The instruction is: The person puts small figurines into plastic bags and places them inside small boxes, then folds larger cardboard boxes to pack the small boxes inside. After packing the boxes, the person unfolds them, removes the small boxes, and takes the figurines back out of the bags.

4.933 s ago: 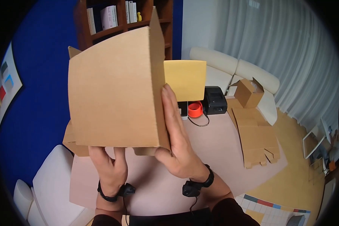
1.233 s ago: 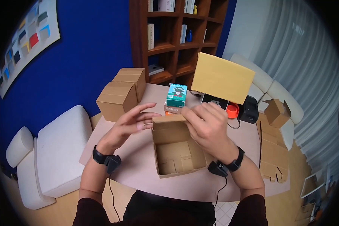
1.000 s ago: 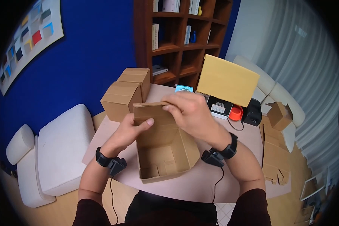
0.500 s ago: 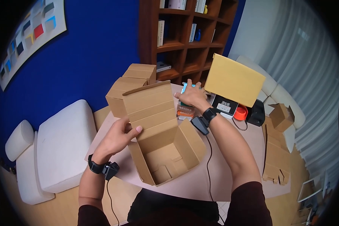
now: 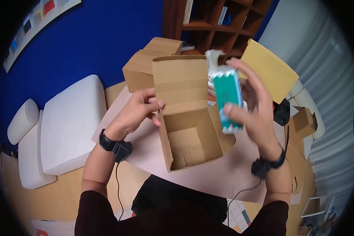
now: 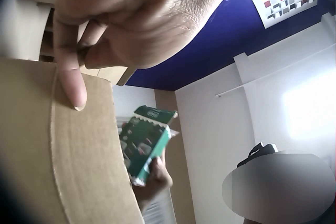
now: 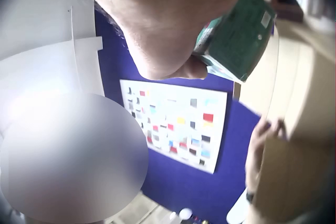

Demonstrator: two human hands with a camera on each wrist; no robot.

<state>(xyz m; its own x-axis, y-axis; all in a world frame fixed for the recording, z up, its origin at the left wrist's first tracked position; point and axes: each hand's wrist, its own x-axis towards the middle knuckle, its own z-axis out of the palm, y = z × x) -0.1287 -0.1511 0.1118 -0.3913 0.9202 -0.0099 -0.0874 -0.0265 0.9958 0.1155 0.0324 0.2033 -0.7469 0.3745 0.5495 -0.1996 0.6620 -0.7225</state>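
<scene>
An open cardboard box [image 5: 196,163] stands on the pinkish table [image 5: 244,169], its creased lid [image 5: 181,84] raised at the back. My left hand [image 5: 133,112] pinches the box's left edge near the lid's fold, thumb on the inner side. In the left wrist view one fingertip presses on the cardboard [image 6: 86,134]. My right hand [image 5: 259,112] grips a small green carton [image 5: 228,94] above the box's right side, thumb across its front. That carton is blurred in the head view, with a pale flap sticking up at its top. The right wrist view shows its dark green side [image 7: 239,40].
Two closed cardboard boxes [image 5: 139,69] stand at the back left. Behind the green carton, small boxes [image 5: 211,94] are partly hidden. A yellow panel [image 5: 269,70] rises at the back right, near a black device [image 5: 281,113]. Another opened carton [image 5: 304,120] lies farther right.
The lid has been folded back. My right hand has left it, taken the green carton from the stack and brought it nearer. My left hand stays at the box's left edge.
</scene>
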